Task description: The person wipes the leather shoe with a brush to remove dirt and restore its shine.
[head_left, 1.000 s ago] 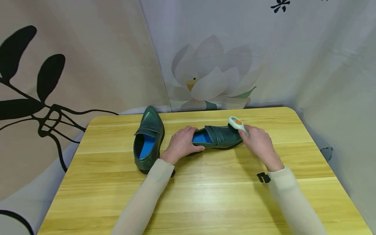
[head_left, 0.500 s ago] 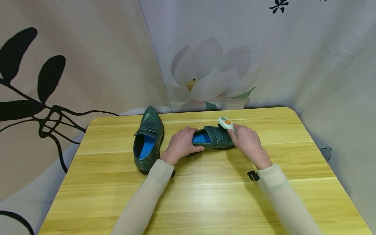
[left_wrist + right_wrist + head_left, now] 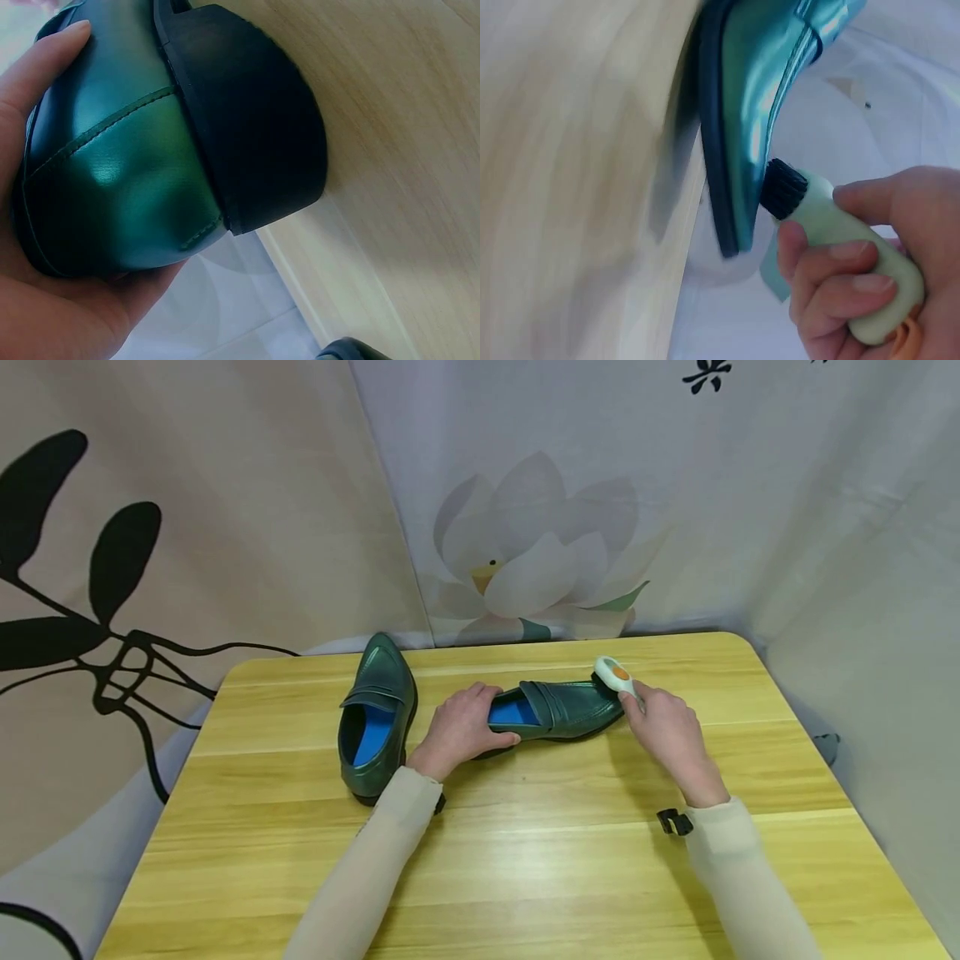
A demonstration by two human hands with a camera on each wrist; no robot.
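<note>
A dark green loafer point(image 3: 577, 708) with a blue insole lies sideways on the wooden table, toe to the right. My left hand point(image 3: 465, 727) grips it around the heel; in the left wrist view the thumb lies along the side of the shoe above its black heel block point(image 3: 259, 120). My right hand point(image 3: 671, 731) holds a pale green shoe brush point(image 3: 615, 674) with an orange spot. The brush's black bristles point(image 3: 784, 189) meet the upper near the toe in the right wrist view, and my fingers curl around its handle.
The matching green loafer point(image 3: 378, 718) stands left of my left hand, toe pointing to the back edge. The table point(image 3: 540, 877) has a light wood top. Behind it hangs a printed curtain point(image 3: 547, 527) with a flower.
My right hand with the brush moved left along the loafer toward its strap, then back right to the toe. The left hand has kept its grip on the heel.
</note>
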